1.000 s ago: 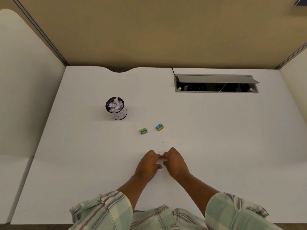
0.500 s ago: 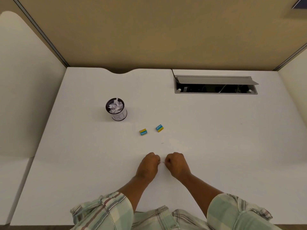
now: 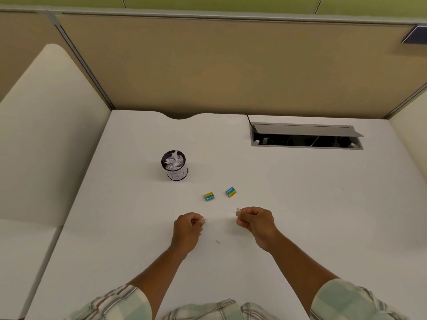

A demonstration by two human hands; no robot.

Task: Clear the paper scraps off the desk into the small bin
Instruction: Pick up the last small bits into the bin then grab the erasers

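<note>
Now that left grip (image 3: 188, 227) and right grip (image 3: 254, 221) are pulled apart, a scrap (image 3: 238, 211) is pinched in each; small bin (image 3: 176, 175) next, probably.

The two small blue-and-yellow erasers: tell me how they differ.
The left eraser lies nearer the bin; the right eraser lies farther. The left eraser's yellow band faces the far side; the right eraser's faces the near side. Both are blue and yellow, flat on the desk.
</note>
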